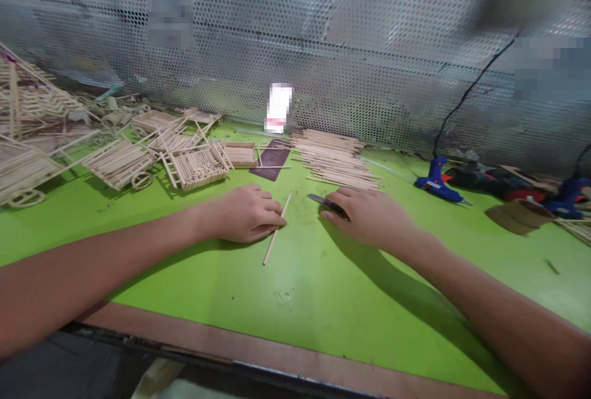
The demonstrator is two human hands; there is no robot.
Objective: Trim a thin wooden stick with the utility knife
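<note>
My left hand (249, 214) rests on the green tabletop, with its fingertips closed on a thin wooden stick (272, 244). The stick lies slanted, its lower end pointing toward me. A short way to the right, my right hand (364, 211) is wrapped round a utility knife (318, 199). Its blade points left toward the stick, apart from it, and most of the dark handle is hidden in my fingers. Behind both hands lies a pile of loose wooden sticks (335, 156). Left of that pile is a flat dark brown piece (273, 160).
Small wooden carts (117, 165) made of sticks crowd the left side. Toward the right lie a blue glue gun (436, 182) with a black cord, a second blue glue gun (570, 199) and a brown tape roll (519, 215). Perforated metal sheeting (323, 36) stands behind the green table (207, 288).
</note>
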